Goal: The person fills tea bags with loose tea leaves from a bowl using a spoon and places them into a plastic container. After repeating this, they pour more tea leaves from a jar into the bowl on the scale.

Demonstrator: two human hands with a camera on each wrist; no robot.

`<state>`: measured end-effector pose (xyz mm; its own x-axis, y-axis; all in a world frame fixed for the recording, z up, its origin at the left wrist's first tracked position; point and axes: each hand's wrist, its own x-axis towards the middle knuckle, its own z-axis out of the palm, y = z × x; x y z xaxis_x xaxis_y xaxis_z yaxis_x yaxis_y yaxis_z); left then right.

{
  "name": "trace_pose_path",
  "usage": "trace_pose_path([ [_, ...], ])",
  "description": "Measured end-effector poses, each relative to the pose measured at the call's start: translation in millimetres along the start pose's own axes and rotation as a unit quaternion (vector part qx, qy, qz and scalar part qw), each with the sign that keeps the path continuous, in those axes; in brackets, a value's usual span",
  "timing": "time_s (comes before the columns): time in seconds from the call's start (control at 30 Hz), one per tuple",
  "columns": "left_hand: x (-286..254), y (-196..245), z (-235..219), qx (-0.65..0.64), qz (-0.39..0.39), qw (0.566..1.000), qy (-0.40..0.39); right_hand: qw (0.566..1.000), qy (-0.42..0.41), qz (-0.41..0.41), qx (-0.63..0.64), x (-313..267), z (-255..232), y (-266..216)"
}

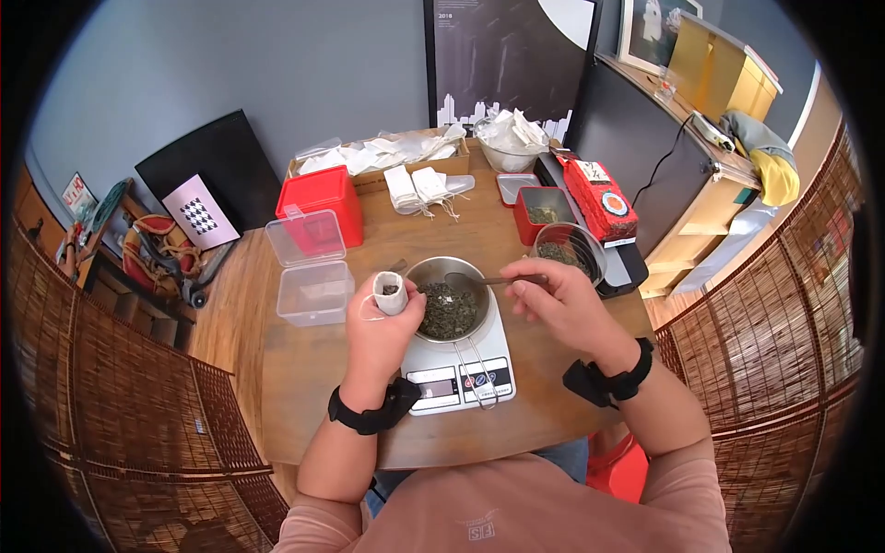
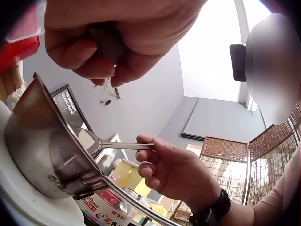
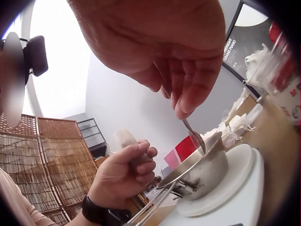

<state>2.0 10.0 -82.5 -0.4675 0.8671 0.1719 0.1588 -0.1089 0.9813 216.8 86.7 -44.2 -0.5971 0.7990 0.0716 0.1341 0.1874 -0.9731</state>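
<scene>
A small white drawstring bag [image 1: 391,302], its mouth turned up and dark bits showing inside, is gripped in my left hand [image 1: 380,343] just left of the steel pot [image 1: 472,324]. Dark dried leaves [image 1: 448,311] lie in the pot, which sits on a white kitchen scale [image 1: 495,358] with its wire handle toward me. My right hand [image 1: 564,309] pinches the handle of a metal spoon [image 1: 505,279]. The spoon's bowl is over the pot's far side, close to the rim in the right wrist view. Loose string hangs from the bag over my left hand.
Left of the pot stand a clear plastic box [image 1: 313,293] with its lid up and a red box [image 1: 323,207]. White bags [image 1: 426,189] lie at the back. On the right are a red tin [image 1: 544,207], a clear container of leaves [image 1: 590,253] and a red packet [image 1: 599,203].
</scene>
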Motion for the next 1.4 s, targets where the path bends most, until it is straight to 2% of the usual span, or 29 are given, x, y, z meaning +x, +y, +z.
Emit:
trace_pose_path([
  [0.07,0.4,-3.2,0.2,-0.001,-0.005,1.000,0.000,1.000,-0.003,0.000,-0.001,1.9,2.5,9.7],
  [0.13,1.9,-2.5,0.6,-0.002,-0.005,1.000,-0.001,0.994,0.005,0.040,0.101,6.3,5.6,22.2],
  [0.23,-2.1,0.6,0.7,-0.034,0.001,0.999,-0.018,0.986,0.032,0.087,0.137,10.9,9.1,37.8],
  [0.3,-2.9,0.4,-0.4,-0.005,0.079,0.997,-0.016,0.984,0.042,0.088,0.149,10.9,10.1,39.8],
  [0.43,0.2,-7.8,-0.6,-0.007,0.097,0.995,-0.010,0.985,0.049,0.066,0.149,9.7,10.8,39.5],
  [0.53,0.5,-6.4,-1.1,-0.028,0.070,0.997,-0.034,0.978,0.033,0.105,0.178,9.8,12.6,47.3],
  [0.6,-0.4,0.0,-3.3,-0.018,0.010,0.997,-0.073,0.976,0.031,0.123,0.178,9.1,14.1,52.0],
  [0.67,-1.1,1.7,-5.4,-0.029,-0.008,0.996,-0.089,0.973,0.029,0.142,0.178,6.1,13.6,51.5],
  [0.77,-2.0,5.3,-7.9,-0.043,-0.025,0.990,-0.130,0.983,0.027,0.153,0.099,-0.7,9.5,47.9],
  [0.83,-3.3,4.6,-8.0,-0.048,-0.024,0.987,-0.154,0.992,0.035,0.018,-0.124,-3.2,5.9,51.7],
  [0.87,-3.6,3.4,-7.2,-0.044,-0.014,0.984,-0.171,0.991,0.034,0.019,-0.125,-4.4,5.0,48.3],
  [0.93,-3.8,2.7,-5.8,-0.042,-0.004,0.981,-0.187,0.935,0.095,-0.127,-0.318,-7.8,3.5,24.5],
  [0.97,-4.1,3.1,-5.1,-0.038,0.004,0.980,-0.196,0.935,0.094,-0.126,-0.319,-8.4,4.0,11.3],
  [1.03,-5.1,3.3,-4.6,-0.033,0.012,0.978,-0.205,0.920,0.109,-0.215,-0.310,-4.8,8.1,-14.7],
  [1.07,-5.3,3.5,-5.0,-0.023,0.007,0.977,-0.213,0.897,0.123,-0.287,-0.312,0.2,10.4,-21.6],
  [1.1,-5.7,3.7,-5.3,-0.012,0.003,0.975,-0.221,0.898,0.124,-0.286,-0.311,3.2,13.5,-30.8],
  [1.17,-6.7,4.5,-5.9,0.003,0.020,0.971,-0.240,0.925,0.032,-0.277,-0.259,8.5,20.7,-48.6],
  [1.2,-7.6,5.0,-5.8,0.017,0.037,0.966,-0.257,0.925,0.035,-0.276,-0.259,12.8,25.0,-53.0],
  [1.27,-10.6,7.4,-5.6,0.014,0.042,0.961,-0.271,0.937,-0.076,-0.227,-0.253,20.3,32.9,-60.0],
  [1.3,-11.4,8.2,-5.5,0.010,0.046,0.958,-0.282,0.937,-0.075,-0.227,-0.254,21.6,35.3,-62.2],
  [1.37,-11.5,8.1,-5.4,0.000,0.043,0.957,-0.285,0.914,-0.149,-0.189,-0.326,24.2,40.5,-64.9],
  [1.4,-11.7,7.6,-6.0,-0.010,0.040,0.956,-0.289,0.915,-0.141,-0.191,-0.327,25.2,43.5,-64.5],
])
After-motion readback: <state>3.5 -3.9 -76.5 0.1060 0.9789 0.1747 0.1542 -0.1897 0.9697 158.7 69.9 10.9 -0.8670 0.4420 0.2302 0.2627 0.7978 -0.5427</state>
